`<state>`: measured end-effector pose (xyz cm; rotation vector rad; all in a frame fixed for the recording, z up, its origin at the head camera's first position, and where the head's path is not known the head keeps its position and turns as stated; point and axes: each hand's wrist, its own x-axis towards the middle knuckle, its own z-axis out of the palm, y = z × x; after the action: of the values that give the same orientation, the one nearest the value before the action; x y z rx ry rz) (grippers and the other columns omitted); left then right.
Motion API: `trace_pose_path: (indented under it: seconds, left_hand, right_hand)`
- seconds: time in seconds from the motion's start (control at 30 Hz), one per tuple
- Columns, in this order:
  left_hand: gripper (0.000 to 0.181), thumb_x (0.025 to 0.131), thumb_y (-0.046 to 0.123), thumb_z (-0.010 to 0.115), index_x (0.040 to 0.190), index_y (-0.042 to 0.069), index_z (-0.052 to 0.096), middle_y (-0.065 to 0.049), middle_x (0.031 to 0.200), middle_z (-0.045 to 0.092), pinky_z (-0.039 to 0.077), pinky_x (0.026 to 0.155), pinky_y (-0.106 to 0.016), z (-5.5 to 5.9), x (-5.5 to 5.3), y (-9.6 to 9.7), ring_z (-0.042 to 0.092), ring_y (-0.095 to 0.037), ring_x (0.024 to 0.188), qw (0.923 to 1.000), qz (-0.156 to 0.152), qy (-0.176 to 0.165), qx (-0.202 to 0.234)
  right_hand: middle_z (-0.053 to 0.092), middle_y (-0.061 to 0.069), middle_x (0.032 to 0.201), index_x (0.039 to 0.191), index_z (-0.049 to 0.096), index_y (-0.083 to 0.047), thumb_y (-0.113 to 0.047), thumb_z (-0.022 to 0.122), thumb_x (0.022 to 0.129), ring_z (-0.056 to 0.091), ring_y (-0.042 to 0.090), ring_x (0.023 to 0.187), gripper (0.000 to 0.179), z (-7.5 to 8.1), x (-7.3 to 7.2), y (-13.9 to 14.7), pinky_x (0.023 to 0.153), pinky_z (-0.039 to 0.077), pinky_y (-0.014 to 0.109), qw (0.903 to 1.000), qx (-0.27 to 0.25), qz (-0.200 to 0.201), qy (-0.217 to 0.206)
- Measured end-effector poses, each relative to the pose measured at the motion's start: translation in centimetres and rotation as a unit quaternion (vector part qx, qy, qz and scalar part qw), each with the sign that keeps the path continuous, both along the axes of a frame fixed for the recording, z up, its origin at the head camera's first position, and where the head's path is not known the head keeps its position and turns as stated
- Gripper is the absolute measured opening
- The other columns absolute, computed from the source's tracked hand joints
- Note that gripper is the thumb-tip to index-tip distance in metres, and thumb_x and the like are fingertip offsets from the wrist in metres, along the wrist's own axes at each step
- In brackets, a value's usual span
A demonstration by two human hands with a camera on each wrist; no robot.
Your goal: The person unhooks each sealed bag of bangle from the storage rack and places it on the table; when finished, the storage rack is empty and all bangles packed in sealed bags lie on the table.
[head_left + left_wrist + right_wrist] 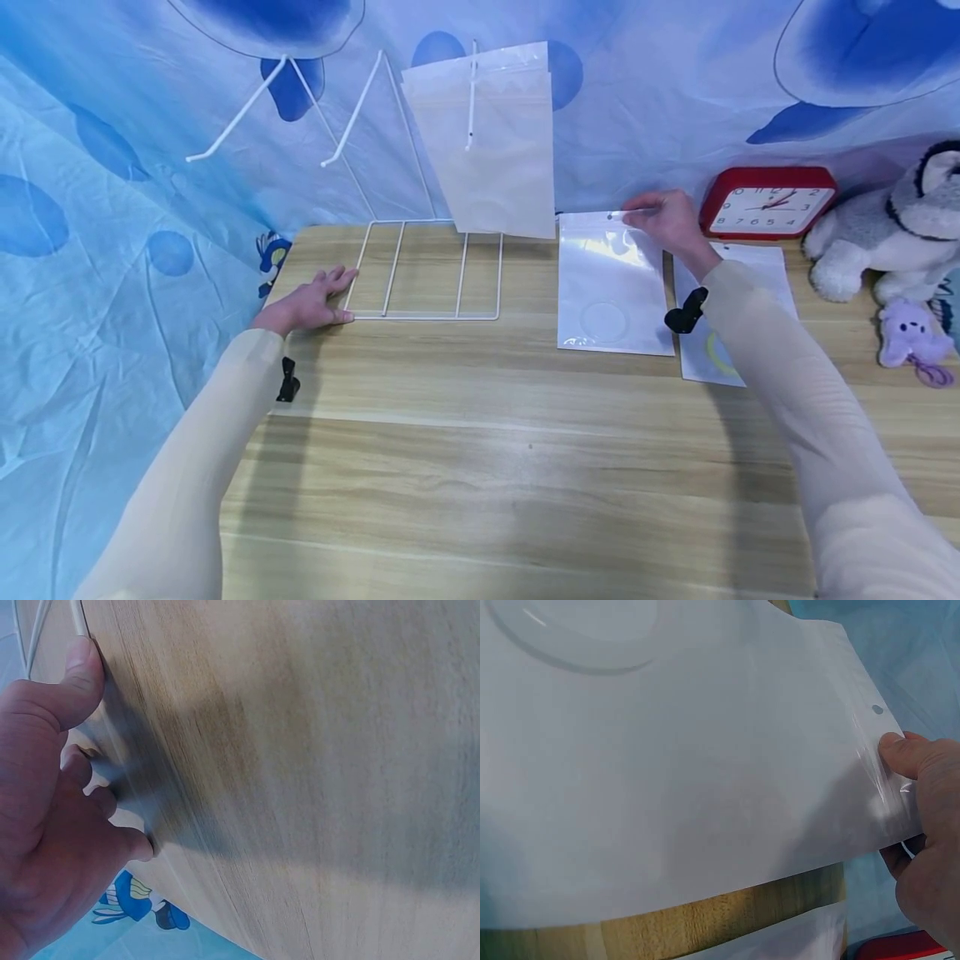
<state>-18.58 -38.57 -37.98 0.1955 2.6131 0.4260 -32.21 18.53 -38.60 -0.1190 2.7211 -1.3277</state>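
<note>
White bag [611, 279] in the right hand [663, 218], and it's a pinch, thumb on top, right by the punched hole in the top edge! Down the bag we go, lying over the table, a round outline [603, 322] showing near its bottom. Across to the left hand [311, 302]: loose, fingers apart, clasping nothing, thumb touching the wire at the near left corner of the rack [420, 317]. That rack sits on the wood, and up rise its prongs, 2 at the left, and look at the 3rd, carrying a hung stack of pale bags [506, 150], edges overlapping! Back right, just beside the pinched bag, another bag [761, 271] lies flat, a yellow ring [715, 356] peeking through, the right sleeve [802, 379] crossing over it. Further out, a red clock [772, 208] stands behind that bag, then a plush dog [862, 229] at the far right, a purple toy [910, 332] just in front. Under it all, the wooden table [487, 467]; behind it, blue dotted cloth [637, 108]
</note>
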Motion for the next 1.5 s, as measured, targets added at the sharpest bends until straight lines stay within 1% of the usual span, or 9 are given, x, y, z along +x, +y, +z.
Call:
trace_pose_path:
  seconds: [0.1,0.33,0.73,0.8,0.9,1.07,1.23,1.37,1.5]
  left_hand:
    - [0.088,0.098,0.031,0.066,0.160,0.008,0.008,-0.028,0.162,-0.003,0.007,0.109,-0.073,0.1,0.1,0.0,-0.004,-0.063,0.139,1.0000,-0.001,0.001,-0.001]
    - [0.088,0.098,0.029,0.066,0.161,0.008,0.008,-0.028,0.162,-0.004,0.007,0.109,-0.073,0.1,0.1,0.0,-0.005,-0.063,0.139,1.0000,0.001,0.002,-0.001]
    - [0.087,0.098,0.031,0.066,0.160,0.006,0.010,-0.029,0.162,-0.002,0.007,0.110,-0.073,0.2,0.2,0.1,-0.004,-0.063,0.139,1.0000,-0.003,0.004,0.003]
    - [0.087,0.098,0.031,0.066,0.160,0.007,0.010,-0.029,0.162,-0.002,0.007,0.110,-0.072,0.1,0.2,0.1,-0.004,-0.063,0.139,1.0000,-0.003,0.004,0.003]
    - [0.087,0.098,0.031,0.066,0.160,0.007,0.010,-0.029,0.162,-0.002,0.007,0.110,-0.073,0.1,0.2,0.1,-0.004,-0.063,0.139,1.0000,-0.003,0.006,0.002]
    - [0.087,0.098,0.030,0.066,0.160,0.008,0.009,-0.028,0.162,-0.003,0.006,0.109,-0.073,-0.1,0.1,0.0,-0.006,-0.062,0.140,1.0000,-0.003,0.005,0.001]
    - [0.087,0.098,0.030,0.065,0.160,0.007,0.009,-0.028,0.162,-0.004,0.006,0.109,-0.073,-0.2,0.0,0.1,-0.006,-0.063,0.139,1.0000,-0.006,0.002,0.002]
    - [0.087,0.098,0.030,0.065,0.160,0.007,0.009,-0.028,0.162,-0.004,0.006,0.109,-0.073,-0.1,0.0,0.1,-0.004,-0.063,0.139,1.0000,-0.007,0.005,0.003]
    - [0.088,0.098,0.029,0.066,0.160,0.006,0.008,-0.029,0.162,-0.003,0.006,0.109,-0.073,0.0,0.0,0.0,-0.004,-0.063,0.139,0.9999,-0.008,0.006,0.003]
  right_hand:
    - [0.066,0.016,0.127,0.126,0.070,-0.004,-0.023,0.069,0.097,0.055,0.031,0.119,0.035,-0.3,-0.2,-0.2,0.087,0.050,0.030,0.9999,0.003,0.001,0.010]
    - [0.063,0.016,0.131,0.129,0.068,-0.005,-0.020,0.066,0.099,0.054,0.030,0.118,0.034,-0.3,-0.2,-0.3,0.090,0.049,0.036,0.9998,0.020,-0.004,0.000]
    - [0.061,0.021,0.133,0.130,0.065,0.000,-0.013,0.063,0.099,0.051,0.037,0.123,0.034,-1.1,-0.6,-0.6,0.096,0.047,0.049,0.9960,0.075,0.035,0.032]
    - [0.061,0.020,0.133,0.131,0.065,-0.001,-0.013,0.063,0.099,0.050,0.037,0.126,0.034,-1.3,-0.8,-0.6,0.101,0.044,0.050,0.9937,0.093,0.044,0.044]
    - [0.059,0.022,0.136,0.131,0.065,-0.001,-0.014,0.064,0.099,0.045,0.040,0.130,0.035,-1.4,-0.8,-0.7,0.110,0.032,0.054,0.9886,0.122,0.056,0.069]
    - [0.055,0.023,0.138,0.130,0.066,-0.001,-0.015,0.066,0.097,0.041,0.043,0.132,0.036,-1.2,-0.5,-0.9,0.112,0.022,0.058,0.9821,0.154,0.059,0.091]
    - [0.059,0.025,0.133,0.125,0.068,0.002,-0.013,0.064,0.098,0.047,0.043,0.127,0.031,-0.7,0.2,-0.8,0.109,0.031,0.056,0.9782,0.145,0.074,0.128]
    - [0.065,0.025,0.124,0.119,0.070,0.005,-0.013,0.063,0.098,0.055,0.040,0.117,0.028,0.2,1.2,-0.8,0.099,0.045,0.054,0.9730,0.122,0.089,0.174]
    - [0.066,0.022,0.122,0.122,0.069,0.003,-0.014,0.064,0.098,0.060,0.036,0.109,0.030,1.4,2.6,-1.0,0.091,0.051,0.050,0.9710,0.108,0.101,0.188]
